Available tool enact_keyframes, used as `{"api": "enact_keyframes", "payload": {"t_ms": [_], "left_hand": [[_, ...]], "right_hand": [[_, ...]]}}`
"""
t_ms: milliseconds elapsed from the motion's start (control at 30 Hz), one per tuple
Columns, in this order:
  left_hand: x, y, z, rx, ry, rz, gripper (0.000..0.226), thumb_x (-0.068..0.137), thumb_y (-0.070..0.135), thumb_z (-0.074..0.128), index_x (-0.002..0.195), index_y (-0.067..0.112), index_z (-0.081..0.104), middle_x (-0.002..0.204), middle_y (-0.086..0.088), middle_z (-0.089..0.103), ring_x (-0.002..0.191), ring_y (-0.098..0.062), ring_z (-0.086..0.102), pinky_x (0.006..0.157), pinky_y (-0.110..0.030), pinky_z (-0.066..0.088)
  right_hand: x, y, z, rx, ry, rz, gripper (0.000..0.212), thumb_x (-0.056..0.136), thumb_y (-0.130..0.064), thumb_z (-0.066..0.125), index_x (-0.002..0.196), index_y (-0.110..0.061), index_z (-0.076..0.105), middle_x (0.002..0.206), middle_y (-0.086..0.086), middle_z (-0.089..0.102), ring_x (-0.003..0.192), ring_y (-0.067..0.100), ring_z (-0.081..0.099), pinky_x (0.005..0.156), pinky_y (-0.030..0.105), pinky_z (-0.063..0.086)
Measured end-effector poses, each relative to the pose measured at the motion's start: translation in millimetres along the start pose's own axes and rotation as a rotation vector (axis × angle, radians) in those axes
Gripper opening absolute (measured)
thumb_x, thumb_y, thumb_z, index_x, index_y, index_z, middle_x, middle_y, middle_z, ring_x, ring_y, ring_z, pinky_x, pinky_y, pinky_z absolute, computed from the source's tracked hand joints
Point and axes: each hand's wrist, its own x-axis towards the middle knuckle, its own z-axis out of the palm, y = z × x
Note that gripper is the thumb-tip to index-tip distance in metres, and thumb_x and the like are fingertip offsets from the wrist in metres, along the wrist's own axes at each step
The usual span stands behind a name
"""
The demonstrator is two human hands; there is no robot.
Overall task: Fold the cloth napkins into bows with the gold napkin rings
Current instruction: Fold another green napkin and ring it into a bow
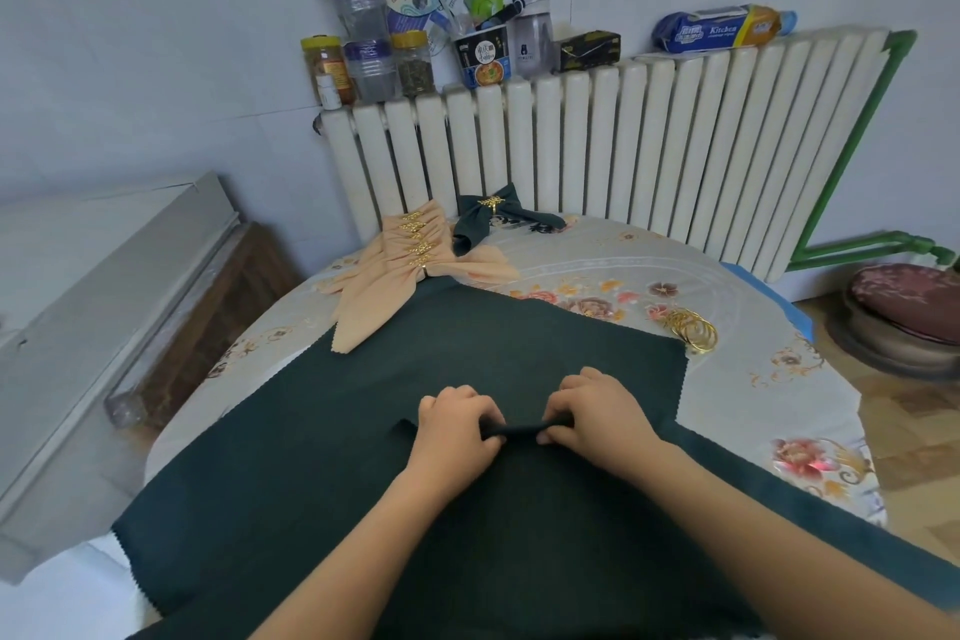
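Pinching a narrow pleated strip of dark green napkin [519, 430] between them, the left hand [457, 431] and right hand [597, 413] both have their fingers curled tight round the bunched cloth at the near middle of the round table [737, 276], on top of a spread of the same green fabric [363, 431]. If either grip slackens, I reckon the pleats will spring open (the strip is only held, not ringed). Beyond lies a pile of peach bows [410, 260] already ringed, five or so by their gold clasps, and one finished green bow [488, 216] by the radiator [623, 146]. A loose cluster of gold napkin rings [693, 330], too tangled to count, sits well off to the right.
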Motion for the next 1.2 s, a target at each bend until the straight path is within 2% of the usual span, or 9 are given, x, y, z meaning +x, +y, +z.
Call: {"api": "enact_keyframes", "payload": {"t_ms": [200,300,367,500,567,700,900,1034,1200], "left_hand": [[-13,-9,-5,-0.257,-0.166,-0.150,0.013,0.085,0.048,0.060,0.078,0.040,0.066,0.093,0.016,0.055,0.090,-0.001,0.052,0.100,-0.035,0.034],[-13,-6,-1,-0.303,-0.098,-0.210,0.020,0.085,0.045,0.063,0.070,0.034,0.068,0.083,0.015,0.056,0.083,-0.001,0.053,0.099,-0.042,0.039],[-14,-2,2,-0.296,-0.037,-0.228,0.016,0.079,0.040,0.071,0.065,0.033,0.066,0.078,0.017,0.055,0.079,0.000,0.051,0.097,-0.039,0.038],[-9,-3,5,-0.181,-0.002,-0.234,0.026,0.070,0.046,0.077,0.086,0.037,0.059,0.098,0.019,0.050,0.100,-0.004,0.042,0.089,-0.030,0.026],[-6,-5,4,-0.188,-0.030,-0.244,0.037,0.070,0.047,0.077,0.100,0.036,0.058,0.098,0.019,0.051,0.098,-0.002,0.038,0.088,-0.028,0.024],[-5,5,-4,-0.087,-0.032,-0.138,0.016,0.073,0.042,0.075,0.082,0.033,0.065,0.080,0.015,0.050,0.089,-0.004,0.041,0.086,-0.027,0.021],[-33,3,6,-0.062,0.192,0.058,0.015,0.071,0.026,0.078,0.073,0.021,0.064,0.080,0.014,0.050,0.084,-0.008,0.050,0.079,-0.023,0.029],[-50,3,5,-0.154,0.078,0.008,0.016,0.071,0.030,0.078,0.073,0.023,0.064,0.077,0.014,0.053,0.083,-0.007,0.049,0.075,-0.021,0.039],[-62,1,0,-0.354,-0.102,-0.160,0.011,0.073,0.035,0.078,0.074,0.029,0.069,0.081,0.010,0.058,0.072,-0.002,0.051,0.062,-0.013,0.038]], "right_hand": [[-14,6,2,0.163,-0.098,0.101,0.033,0.090,-0.052,0.050,0.096,-0.029,0.072,0.097,-0.006,0.065,0.093,0.011,0.049,0.087,0.028,0.041],[-13,5,4,0.271,-0.080,0.224,0.028,0.087,-0.050,0.057,0.085,-0.026,0.073,0.088,-0.006,0.069,0.087,0.012,0.060,0.088,0.032,0.047],[-12,2,8,0.249,-0.043,0.259,0.018,0.081,-0.047,0.066,0.080,-0.029,0.068,0.086,-0.011,0.063,0.097,0.013,0.056,0.086,0.029,0.044],[-12,0,15,0.112,0.053,0.272,0.042,0.078,-0.050,0.067,0.114,-0.035,0.055,0.118,-0.008,0.048,0.119,0.017,0.037,0.099,0.032,0.026],[-11,2,15,0.094,0.022,0.270,0.050,0.080,-0.053,0.064,0.125,-0.037,0.051,0.124,-0.009,0.049,0.123,0.017,0.033,0.100,0.033,0.021],[-13,-4,14,0.014,0.086,0.188,0.028,0.082,-0.049,0.063,0.104,-0.032,0.064,0.106,-0.011,0.058,0.110,0.014,0.041,0.094,0.030,0.018],[-38,-5,17,0.082,0.244,0.050,0.012,0.080,-0.037,0.070,0.084,-0.026,0.067,0.090,-0.011,0.057,0.094,0.015,0.047,0.078,0.025,0.021],[-53,-4,10,0.106,0.110,0.020,0.021,0.077,-0.048,0.069,0.085,-0.029,0.067,0.085,-0.018,0.051,0.087,0.007,0.041,0.078,0.025,0.025],[-64,-2,8,0.180,-0.023,0.085,0.025,0.082,-0.057,0.058,0.089,-0.036,0.070,0.096,-0.016,0.062,0.098,0.007,0.048,0.091,0.028,0.027]]}}
